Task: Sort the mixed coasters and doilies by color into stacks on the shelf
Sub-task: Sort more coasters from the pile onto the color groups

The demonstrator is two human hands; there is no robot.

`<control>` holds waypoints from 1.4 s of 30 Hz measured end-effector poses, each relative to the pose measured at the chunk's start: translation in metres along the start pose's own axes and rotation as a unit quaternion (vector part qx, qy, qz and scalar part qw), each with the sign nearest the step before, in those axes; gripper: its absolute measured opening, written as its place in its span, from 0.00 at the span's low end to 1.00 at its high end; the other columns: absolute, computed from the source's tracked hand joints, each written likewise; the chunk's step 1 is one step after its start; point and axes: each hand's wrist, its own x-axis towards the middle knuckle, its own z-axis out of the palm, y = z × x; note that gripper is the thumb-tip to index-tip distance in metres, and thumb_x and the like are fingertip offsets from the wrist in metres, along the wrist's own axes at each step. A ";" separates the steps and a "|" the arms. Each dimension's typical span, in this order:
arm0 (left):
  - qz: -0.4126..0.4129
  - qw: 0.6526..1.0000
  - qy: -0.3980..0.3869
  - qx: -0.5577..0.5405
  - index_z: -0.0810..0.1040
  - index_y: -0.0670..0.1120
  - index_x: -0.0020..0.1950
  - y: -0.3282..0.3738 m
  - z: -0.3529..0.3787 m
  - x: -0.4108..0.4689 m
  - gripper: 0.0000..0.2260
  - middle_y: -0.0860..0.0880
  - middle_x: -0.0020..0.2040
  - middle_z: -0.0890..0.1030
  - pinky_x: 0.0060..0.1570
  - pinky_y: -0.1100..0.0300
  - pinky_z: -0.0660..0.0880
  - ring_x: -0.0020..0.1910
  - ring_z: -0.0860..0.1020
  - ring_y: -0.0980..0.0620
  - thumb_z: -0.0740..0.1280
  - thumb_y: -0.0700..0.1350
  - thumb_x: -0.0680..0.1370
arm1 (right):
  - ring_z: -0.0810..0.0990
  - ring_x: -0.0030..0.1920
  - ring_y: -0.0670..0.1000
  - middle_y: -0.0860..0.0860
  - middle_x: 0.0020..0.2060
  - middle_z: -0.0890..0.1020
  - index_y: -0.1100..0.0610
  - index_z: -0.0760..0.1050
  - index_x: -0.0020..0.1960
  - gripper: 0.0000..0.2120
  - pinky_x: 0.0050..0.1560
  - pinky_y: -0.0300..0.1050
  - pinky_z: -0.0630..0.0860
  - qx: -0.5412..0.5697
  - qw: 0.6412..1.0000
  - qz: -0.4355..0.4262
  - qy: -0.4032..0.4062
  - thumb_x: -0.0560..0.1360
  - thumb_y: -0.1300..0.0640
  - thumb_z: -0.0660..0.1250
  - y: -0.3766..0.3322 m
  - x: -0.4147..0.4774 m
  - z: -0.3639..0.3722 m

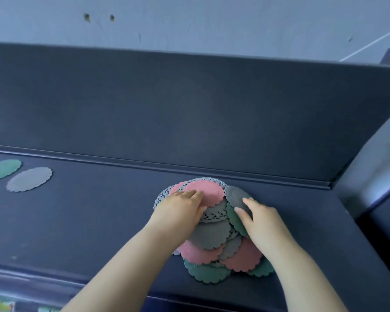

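Your left hand (180, 206) lays straight fingers flat on the pink coaster (208, 192). The fingers of your right hand (260, 219) touch the grey coaster (235, 195); pinching or not, I cannot tell. The pile (212, 235) lies beneath both on the shelf (99, 221). Likely thin and floppy: slide 1 free, pinch its rim.

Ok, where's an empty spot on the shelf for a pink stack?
The widest bare patch lies between the grey coaster and the mixed pile. A narrower strip runs from the pile to the shelf wall on the right. The pile is crowded: left hand and right hand rest on it.
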 end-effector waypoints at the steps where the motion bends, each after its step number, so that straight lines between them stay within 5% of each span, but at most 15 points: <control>1: 0.001 1.000 0.002 0.015 0.66 0.49 0.70 0.001 0.000 0.002 0.18 0.53 0.67 0.71 0.59 0.60 0.66 0.66 0.67 0.50 0.51 0.53 0.83 | 0.74 0.60 0.55 0.55 0.62 0.75 0.60 0.71 0.62 0.19 0.58 0.48 0.70 -0.024 1.000 -0.014 0.006 0.80 0.47 0.55 0.000 0.000 -0.002; 4: -0.001 0.999 0.002 0.033 0.70 0.49 0.64 0.001 0.002 0.006 0.15 0.53 0.61 0.75 0.53 0.60 0.69 0.60 0.71 0.51 0.52 0.53 0.83 | 0.78 0.48 0.56 0.55 0.49 0.80 0.58 0.72 0.59 0.15 0.43 0.47 0.73 -0.065 0.997 -0.042 0.026 0.81 0.51 0.52 0.003 -0.001 -0.005; 6: -0.003 0.999 0.013 0.045 0.71 0.49 0.62 0.001 0.005 0.008 0.14 0.52 0.57 0.76 0.51 0.59 0.69 0.57 0.72 0.50 0.52 0.52 0.83 | 0.77 0.39 0.56 0.54 0.39 0.79 0.59 0.70 0.54 0.09 0.29 0.45 0.66 -0.079 0.995 -0.038 0.046 0.80 0.58 0.53 0.008 0.002 -0.005; 12: -0.012 0.996 0.043 0.079 0.68 0.52 0.67 0.010 0.013 0.018 0.17 0.52 0.58 0.78 0.49 0.61 0.67 0.56 0.72 0.48 0.53 0.41 0.80 | 0.76 0.36 0.56 0.54 0.38 0.77 0.56 0.70 0.60 0.14 0.32 0.48 0.71 0.011 0.997 -0.014 0.071 0.75 0.63 0.56 0.011 0.000 -0.007; 15: -0.025 0.996 0.074 0.039 0.72 0.49 0.61 0.007 0.013 0.017 0.14 0.52 0.51 0.78 0.38 0.60 0.67 0.55 0.73 0.50 0.58 0.38 0.77 | 0.74 0.34 0.54 0.52 0.36 0.76 0.56 0.70 0.64 0.17 0.32 0.48 0.70 0.039 0.994 -0.026 0.100 0.77 0.63 0.55 0.006 -0.004 -0.007; 18: -0.004 0.984 0.176 -0.038 0.80 0.46 0.50 -0.007 0.014 0.007 0.19 0.50 0.45 0.82 0.33 0.62 0.77 0.51 0.81 0.48 0.71 0.30 0.63 | 0.67 0.27 0.47 0.46 0.29 0.70 0.56 0.72 0.63 0.16 0.26 0.35 0.62 0.096 0.985 -0.033 0.138 0.77 0.63 0.56 -0.003 -0.010 -0.010; 20: 0.052 0.962 0.240 -0.117 0.82 0.45 0.49 -0.014 0.018 -0.001 0.21 0.49 0.48 0.84 0.44 0.60 0.79 0.54 0.81 0.47 0.71 0.25 0.62 | 0.64 0.25 0.45 0.45 0.26 0.67 0.56 0.73 0.61 0.15 0.25 0.35 0.60 0.124 0.978 -0.035 0.162 0.77 0.63 0.57 -0.011 -0.013 -0.010; 23: 0.126 0.924 0.298 -0.203 0.78 0.51 0.51 -0.019 0.006 -0.016 0.19 0.55 0.52 0.81 0.61 0.75 0.64 0.55 0.75 0.55 0.67 0.30 0.67 | 0.65 0.24 0.46 0.44 0.23 0.65 0.55 0.76 0.58 0.15 0.27 0.40 0.62 0.135 0.970 -0.057 0.193 0.75 0.64 0.59 -0.035 -0.016 -0.005; 27: 0.137 0.916 0.310 -0.213 0.70 0.57 0.49 -0.051 -0.006 -0.039 0.08 0.54 0.55 0.71 0.62 0.80 0.57 0.53 0.73 0.58 0.64 0.49 0.72 | 0.71 0.28 0.41 0.42 0.23 0.65 0.54 0.78 0.58 0.16 0.29 0.33 0.64 0.156 0.960 -0.109 0.206 0.75 0.66 0.60 -0.077 -0.020 0.006; 35: 0.105 0.898 0.379 -0.198 0.70 0.59 0.51 -0.172 -0.027 -0.105 0.09 0.59 0.56 0.72 0.63 0.77 0.58 0.57 0.67 0.68 0.64 0.47 0.74 | 0.70 0.27 0.42 0.45 0.19 0.67 0.51 0.78 0.59 0.17 0.30 0.32 0.64 0.157 0.959 -0.152 0.183 0.74 0.66 0.61 -0.185 -0.030 0.069; 39: 0.060 0.899 0.384 -0.202 0.71 0.60 0.52 -0.247 -0.026 -0.138 0.10 0.59 0.56 0.72 0.62 0.78 0.58 0.56 0.67 0.67 0.63 0.47 0.74 | 0.72 0.30 0.40 0.34 0.27 0.74 0.49 0.77 0.59 0.17 0.31 0.30 0.65 0.164 0.961 -0.167 0.148 0.76 0.64 0.60 -0.255 -0.042 0.108; 42: 0.022 0.905 0.372 -0.205 0.73 0.59 0.52 -0.304 -0.019 -0.161 0.09 0.59 0.53 0.75 0.61 0.78 0.59 0.55 0.71 0.64 0.63 0.48 0.74 | 0.73 0.31 0.41 0.42 0.23 0.72 0.50 0.77 0.59 0.17 0.30 0.30 0.65 0.173 0.961 -0.168 0.133 0.76 0.64 0.60 -0.302 -0.047 0.136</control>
